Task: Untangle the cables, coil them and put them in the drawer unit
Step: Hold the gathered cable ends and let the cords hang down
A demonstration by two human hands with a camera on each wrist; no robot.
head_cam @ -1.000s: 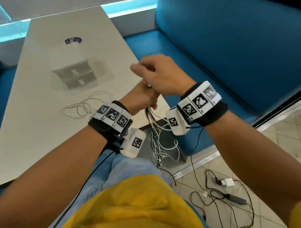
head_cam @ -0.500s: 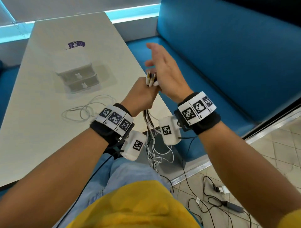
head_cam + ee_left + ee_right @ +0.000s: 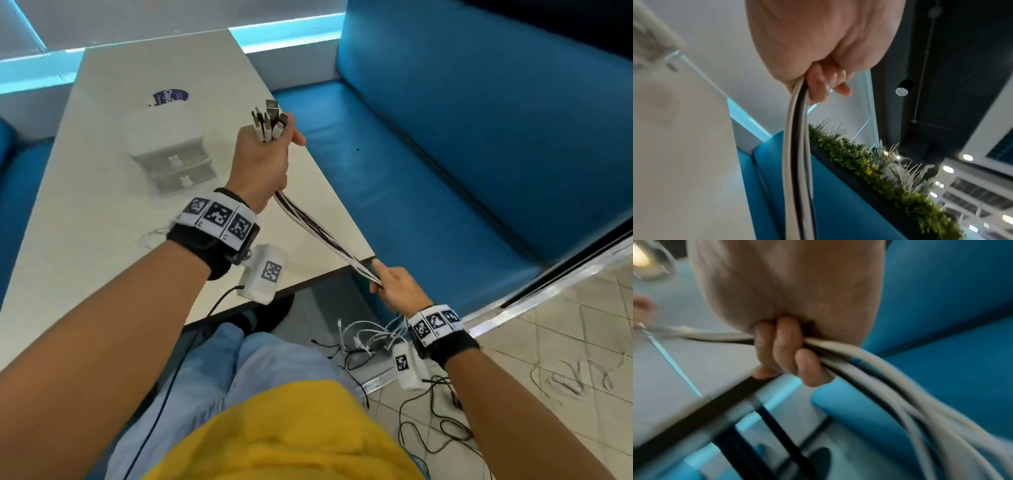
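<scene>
My left hand [image 3: 262,156] is raised over the table and grips a bundle of white and black cables [image 3: 322,236] just below their plugs [image 3: 269,120], which stick up out of the fist. The bundle runs taut down to my right hand [image 3: 394,286], which is closed round it past the table's corner. In the left wrist view the cables [image 3: 797,162] leave the fist of the left hand [image 3: 818,56] downward. The right wrist view shows the fingers [image 3: 785,350] wrapped round the cables [image 3: 879,378]. Loose cable ends [image 3: 370,337] lie tangled on the floor. The white drawer unit [image 3: 171,154] stands shut on the table.
Another white cable [image 3: 152,236] lies on the table [image 3: 85,257] behind my left wrist. A blue bench [image 3: 428,188] runs along the right. More black wires [image 3: 438,421] trail over the tiled floor. A purple sticker [image 3: 170,97] marks the far tabletop.
My left hand rose with the plug ends. My right hand left the plugs, slid down along the bundle and now holds it low, pulling the cables straight between both hands.
</scene>
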